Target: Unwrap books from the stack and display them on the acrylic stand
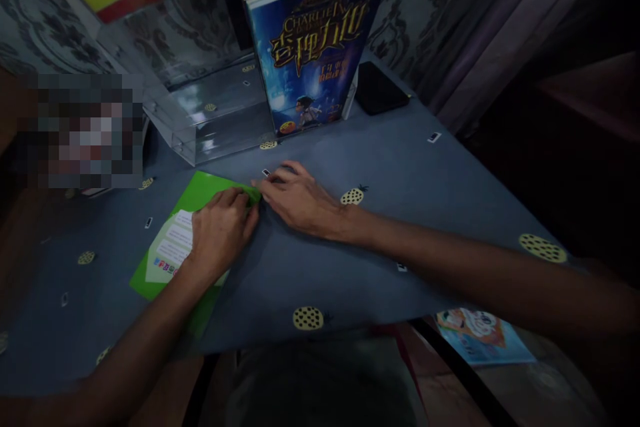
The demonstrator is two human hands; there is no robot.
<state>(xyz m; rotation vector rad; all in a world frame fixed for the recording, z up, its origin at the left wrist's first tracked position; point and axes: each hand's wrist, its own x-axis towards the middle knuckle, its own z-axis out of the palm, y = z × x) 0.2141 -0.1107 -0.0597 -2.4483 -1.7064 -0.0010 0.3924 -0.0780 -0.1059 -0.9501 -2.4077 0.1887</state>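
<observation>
A thin green booklet (197, 190) lies tilted on the table, with a pale panel of printed text on its face. My left hand (223, 227) rests over its right side, fingers curled together near the upper right corner. At that same corner is my right hand (300, 200), its thumb and fingertips closed at the green edge. The left hand covers part of the printed panel, and the fingers hide exactly how the corner is gripped.
Behind the hands, a clear acrylic stand (185, 140) holds upright books, a blue one (310, 60) in front. A dark phone-like slab (380, 88) lies to its right. The table (380, 273) has a blue pineapple-print cover. Below its front edge lies a light-blue picture book (485, 337).
</observation>
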